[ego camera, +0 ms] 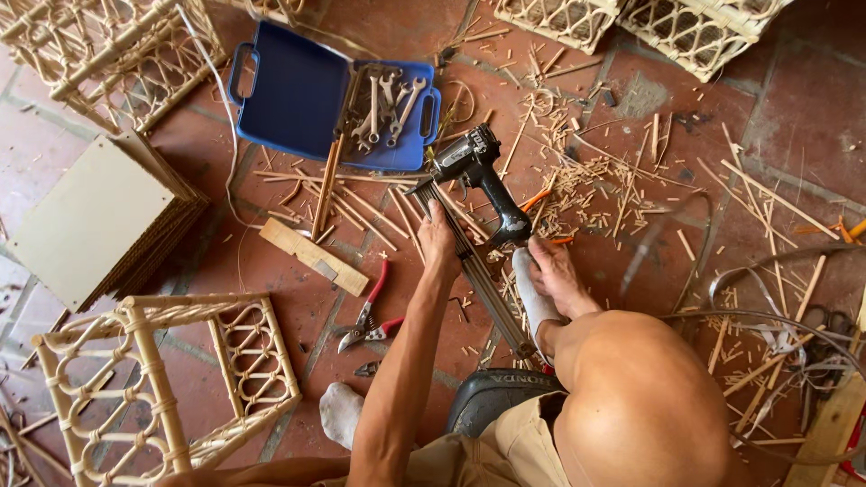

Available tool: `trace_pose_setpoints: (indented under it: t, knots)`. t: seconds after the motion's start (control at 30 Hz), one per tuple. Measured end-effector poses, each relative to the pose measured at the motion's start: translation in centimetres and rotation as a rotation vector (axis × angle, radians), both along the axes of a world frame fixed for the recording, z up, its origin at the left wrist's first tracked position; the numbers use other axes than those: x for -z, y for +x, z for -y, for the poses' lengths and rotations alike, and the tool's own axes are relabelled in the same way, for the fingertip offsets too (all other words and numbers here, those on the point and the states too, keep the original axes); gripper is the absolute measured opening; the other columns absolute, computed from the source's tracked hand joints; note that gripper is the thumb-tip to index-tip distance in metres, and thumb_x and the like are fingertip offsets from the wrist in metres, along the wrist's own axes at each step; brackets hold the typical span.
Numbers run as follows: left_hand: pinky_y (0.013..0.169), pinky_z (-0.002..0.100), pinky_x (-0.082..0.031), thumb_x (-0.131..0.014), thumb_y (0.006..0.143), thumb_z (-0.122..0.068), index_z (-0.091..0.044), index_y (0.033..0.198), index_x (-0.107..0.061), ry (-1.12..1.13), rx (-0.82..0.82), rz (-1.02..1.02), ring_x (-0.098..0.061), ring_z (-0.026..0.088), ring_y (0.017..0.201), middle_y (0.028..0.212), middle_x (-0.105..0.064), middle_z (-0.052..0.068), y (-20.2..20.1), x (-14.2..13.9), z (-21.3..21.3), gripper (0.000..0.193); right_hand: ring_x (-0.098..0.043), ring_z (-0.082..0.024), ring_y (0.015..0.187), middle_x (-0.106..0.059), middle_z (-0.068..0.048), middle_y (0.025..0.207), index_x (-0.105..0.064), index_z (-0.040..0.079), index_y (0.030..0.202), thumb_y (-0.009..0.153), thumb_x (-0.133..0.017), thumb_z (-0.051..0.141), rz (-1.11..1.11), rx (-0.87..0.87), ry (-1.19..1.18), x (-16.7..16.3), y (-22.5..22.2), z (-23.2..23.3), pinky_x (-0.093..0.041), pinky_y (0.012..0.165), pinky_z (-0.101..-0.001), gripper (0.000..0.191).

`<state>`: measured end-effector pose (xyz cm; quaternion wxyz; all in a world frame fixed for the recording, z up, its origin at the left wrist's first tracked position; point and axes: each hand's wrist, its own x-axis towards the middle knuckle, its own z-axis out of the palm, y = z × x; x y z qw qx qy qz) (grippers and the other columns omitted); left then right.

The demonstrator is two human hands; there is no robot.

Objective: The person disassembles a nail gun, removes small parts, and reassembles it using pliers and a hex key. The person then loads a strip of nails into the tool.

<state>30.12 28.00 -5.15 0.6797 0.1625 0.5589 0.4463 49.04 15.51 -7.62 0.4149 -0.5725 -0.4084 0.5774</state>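
My left hand [439, 242] grips a long bundle of thin rattan rods [492, 302] that lies slanted on the red tile floor. The bundle's top end meets the nose of a black nail gun [476, 167]. My right hand [557, 273] rests on my white-socked foot [534, 302]. Its fingers lie loose, just beside the butt of the gun's handle and not wrapped around it. My bare knee [636, 406] hides the right forearm.
A blue open tool case [293, 95] with wrenches lies at the top. Red-handled pruners [370, 317], a wooden block [311, 257], a stack of boards [90, 216], a rattan frame [153, 379], rattan baskets [695, 32] and scattered offcuts [595, 180] surround me.
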Motion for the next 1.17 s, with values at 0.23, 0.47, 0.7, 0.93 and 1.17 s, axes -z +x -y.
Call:
trace_pose_setpoints:
  t: [0.23, 0.47, 0.7, 0.93, 1.17]
  knots:
    - [0.045, 0.038, -0.05, -0.043, 0.105, -0.05, -0.008, 0.097, -0.049, -0.105, -0.31, -0.065, -0.058, 0.023, 0.049, 0.066, -0.06, 0.011, -3.2, -1.1, -0.1, 0.043, -0.061, -0.021, 0.061, -0.063, -0.008, 0.07, -0.065, 0.002, 0.119, 0.103, -0.056, 0.048, 0.537, -0.235, 0.072, -1.3, -2.6, -7.5, -0.049, 0.054, -0.0418, 0.05]
    - [0.048, 0.037, -0.054, -0.044, 0.106, -0.049, -0.004, 0.096, -0.058, -0.069, -0.28, -0.162, -0.062, 0.022, 0.053, 0.071, -0.064, 0.011, -8.2, -1.8, -4.0, 0.049, -0.069, -0.03, 0.069, -0.071, -0.018, 0.087, -0.06, 0.002, 0.13, 0.1, -0.059, 0.042, 0.818, -0.544, 0.378, -2.8, -6.5, -11.8, -0.056, 0.059, -0.0447, 0.05]
    - [0.066, 0.039, -0.052, -0.048, 0.102, -0.035, -0.001, 0.098, -0.063, 0.13, -0.067, -0.623, -0.062, 0.02, 0.072, 0.078, -0.067, 0.008, -7.4, 0.6, -4.1, 0.037, -0.069, -0.031, 0.066, -0.07, -0.013, 0.076, -0.063, 0.007, 0.124, 0.097, -0.061, 0.036, 1.05, -0.568, 0.172, -5.0, -5.8, -15.4, -0.055, 0.06, -0.0446, 0.04]
    - [0.053, 0.041, -0.046, -0.067, 0.098, -0.041, -0.002, 0.077, -0.061, -0.16, 0.41, -0.778, -0.058, 0.026, 0.059, 0.071, -0.059, 0.011, -13.3, -1.2, -5.1, 0.044, -0.07, -0.033, 0.072, -0.071, -0.014, 0.086, -0.067, 0.009, 0.113, 0.095, -0.063, 0.034, 0.948, -0.412, -0.142, -9.4, -1.9, -12.3, -0.054, 0.064, -0.0462, 0.031]
    - [0.039, 0.041, -0.053, -0.056, 0.094, -0.02, 0.003, 0.071, -0.07, -0.442, 0.813, -0.705, -0.064, 0.028, 0.045, 0.057, -0.066, 0.014, -9.6, -16.0, -1.0, 0.035, -0.07, -0.035, 0.078, -0.073, -0.015, 0.095, -0.072, 0.011, 0.102, 0.093, -0.065, 0.032, 0.715, -0.006, -0.358, -19.9, 4.6, 0.1, -0.054, 0.068, -0.0478, 0.024]
